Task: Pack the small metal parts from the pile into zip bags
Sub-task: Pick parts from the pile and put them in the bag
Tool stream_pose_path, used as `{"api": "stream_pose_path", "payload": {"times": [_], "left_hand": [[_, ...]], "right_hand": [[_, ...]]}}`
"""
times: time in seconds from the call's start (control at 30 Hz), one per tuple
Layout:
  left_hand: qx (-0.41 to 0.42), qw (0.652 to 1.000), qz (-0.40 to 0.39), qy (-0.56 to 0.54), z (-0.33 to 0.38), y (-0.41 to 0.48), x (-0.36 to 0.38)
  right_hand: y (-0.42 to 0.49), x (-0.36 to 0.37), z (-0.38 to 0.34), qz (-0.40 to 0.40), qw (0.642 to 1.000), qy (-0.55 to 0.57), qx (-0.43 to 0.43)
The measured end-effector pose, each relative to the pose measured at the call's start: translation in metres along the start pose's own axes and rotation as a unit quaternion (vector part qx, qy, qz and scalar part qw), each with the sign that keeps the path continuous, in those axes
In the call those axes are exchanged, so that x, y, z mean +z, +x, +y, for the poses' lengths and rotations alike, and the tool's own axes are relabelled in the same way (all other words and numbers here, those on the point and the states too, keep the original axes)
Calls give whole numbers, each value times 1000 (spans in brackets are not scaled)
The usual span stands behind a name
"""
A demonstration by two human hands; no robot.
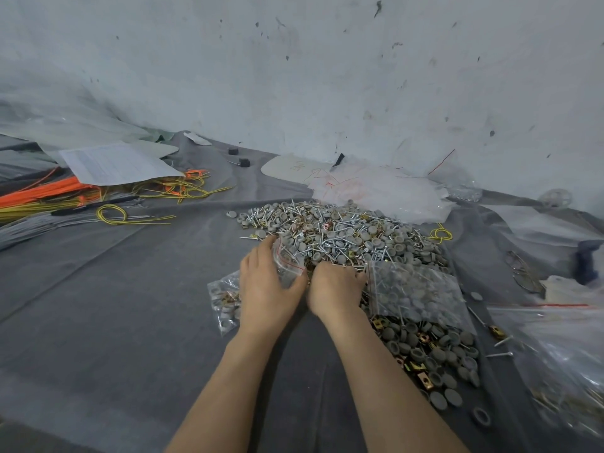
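My left hand sits at the middle of the frame, its fingers and thumb curled round a small zip bag held against the near edge of the pile of screws, grey caps and brass clips. My right hand is just beside it. Its fingers are bent down into the parts, with the tips buried, so I cannot tell whether they grip anything. A filled bag lies on the pile to the right, and another packed bag lies left of my left wrist on the grey cloth. Yellow wires lie at the upper left.
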State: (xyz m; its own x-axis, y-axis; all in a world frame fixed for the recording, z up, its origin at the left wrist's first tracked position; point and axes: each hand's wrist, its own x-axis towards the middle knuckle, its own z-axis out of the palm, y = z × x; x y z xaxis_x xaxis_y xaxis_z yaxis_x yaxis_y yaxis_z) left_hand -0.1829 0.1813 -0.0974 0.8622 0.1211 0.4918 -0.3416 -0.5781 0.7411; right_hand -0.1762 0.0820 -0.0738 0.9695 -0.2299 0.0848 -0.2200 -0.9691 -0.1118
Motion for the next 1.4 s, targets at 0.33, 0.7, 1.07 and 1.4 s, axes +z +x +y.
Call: {"api": "stream_pose_path", "payload": {"times": [0.33,0.7,1.07,1.4], "left_hand": [[0,1000,-2,8,-1,0,0],[-1,1000,1,-7,-2,0,0],[-3,1000,15,-8,-1,1,0],[1,1000,0,2,-2,0,1]], "right_hand": [[-5,0,6,87,989,116,8],[-3,-38,5,31,838,531,-122],[-3,-8,22,-53,996,63,-28],[-3,-14,23,215,901,370,-70]]}}
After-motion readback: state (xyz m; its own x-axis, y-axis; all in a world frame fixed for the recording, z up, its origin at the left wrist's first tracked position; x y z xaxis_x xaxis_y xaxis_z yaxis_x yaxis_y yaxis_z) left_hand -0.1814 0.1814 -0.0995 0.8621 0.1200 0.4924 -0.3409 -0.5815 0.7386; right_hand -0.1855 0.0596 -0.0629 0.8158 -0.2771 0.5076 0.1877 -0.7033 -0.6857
